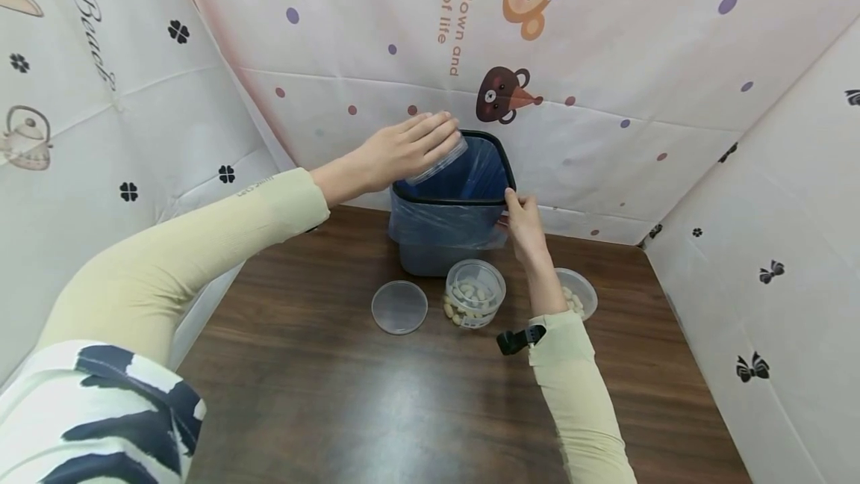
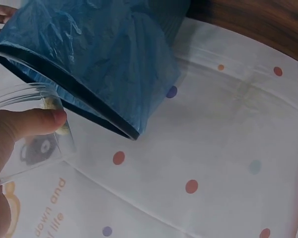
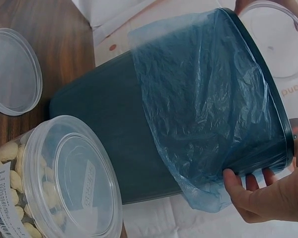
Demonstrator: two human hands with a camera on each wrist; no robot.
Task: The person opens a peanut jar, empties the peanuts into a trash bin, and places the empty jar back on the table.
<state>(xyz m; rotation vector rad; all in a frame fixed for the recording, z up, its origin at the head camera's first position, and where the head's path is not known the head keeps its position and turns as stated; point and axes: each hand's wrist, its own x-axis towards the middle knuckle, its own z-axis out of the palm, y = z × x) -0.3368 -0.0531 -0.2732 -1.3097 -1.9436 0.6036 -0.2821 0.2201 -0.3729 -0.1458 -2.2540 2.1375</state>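
Observation:
A dark blue trash bin (image 1: 430, 258) stands against the cloth wall, lined with a blue plastic bag (image 3: 198, 99) folded over its black rim (image 1: 505, 157). My left hand (image 1: 411, 146) grips a clear plastic container (image 2: 35, 151), tipped over the bin's mouth. In the left wrist view, something small and yellowish shows in the container beside the thumb. My right hand (image 1: 525, 224) holds the bin's rim and bag edge at the right front corner, thumb on one side and fingers on the other.
In front of the bin, a lidded clear jar (image 1: 475, 296) of pale yellow pieces stands on the wooden table (image 1: 322, 387). A round clear lid (image 1: 399, 308) lies left of it. Partly behind the right wrist is another clear tub (image 1: 583, 288) with similar pieces. Patterned cloth walls surround the table.

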